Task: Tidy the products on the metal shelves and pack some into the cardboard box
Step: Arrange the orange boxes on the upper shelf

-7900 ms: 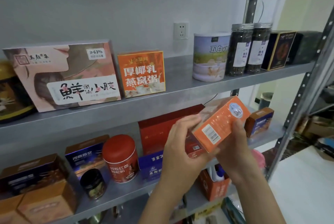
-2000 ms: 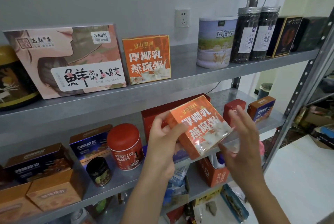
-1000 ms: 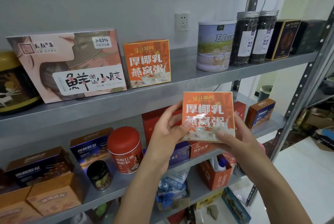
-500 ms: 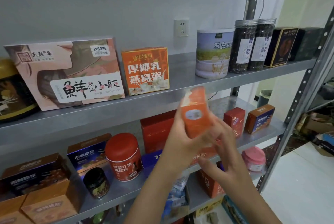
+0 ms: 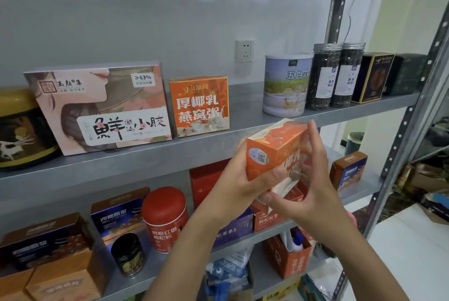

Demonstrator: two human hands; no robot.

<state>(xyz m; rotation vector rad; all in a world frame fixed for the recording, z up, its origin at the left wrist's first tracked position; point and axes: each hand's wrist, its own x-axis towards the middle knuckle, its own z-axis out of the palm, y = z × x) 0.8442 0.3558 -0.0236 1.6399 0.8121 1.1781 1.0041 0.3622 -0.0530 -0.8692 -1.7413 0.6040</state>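
So the orange box [image 5: 274,152] is up in the air between both hands. It sits right in front of the front edge of the upper shelf [image 5: 145,157], with its top about level with that edge. The narrow end with the round sticker points back at the camera, so the long axis runs away toward the wall, tipped a bit, and the printed face is turned to the right.

The left hand [image 5: 233,186] has the real grip, with the thumb across the near end and the fingers wrapped round the far side. The right hand [image 5: 313,193] is more of a steadying hand, its straight fingers laid flat against the printed face and the thumb down at the lower corner.

The bit that matters, I reckon, is the bare stretch of upper shelf just above and behind the hands. It lies between the matching orange box [image 5: 200,106] standing near the front edge and the white tin [image 5: 285,86] further right. To match its twin, the box in hand probably needs turning so the print faces out, then lifting over the edge. The left hand is the nearer one to that twin.

Further out there's a big pink box [image 5: 99,108] toward the left end and two dark jars [image 5: 324,77] past the tin. The lower shelf [image 5: 359,186] is crowded with small cartons. I can't pick out the packing box for sure.
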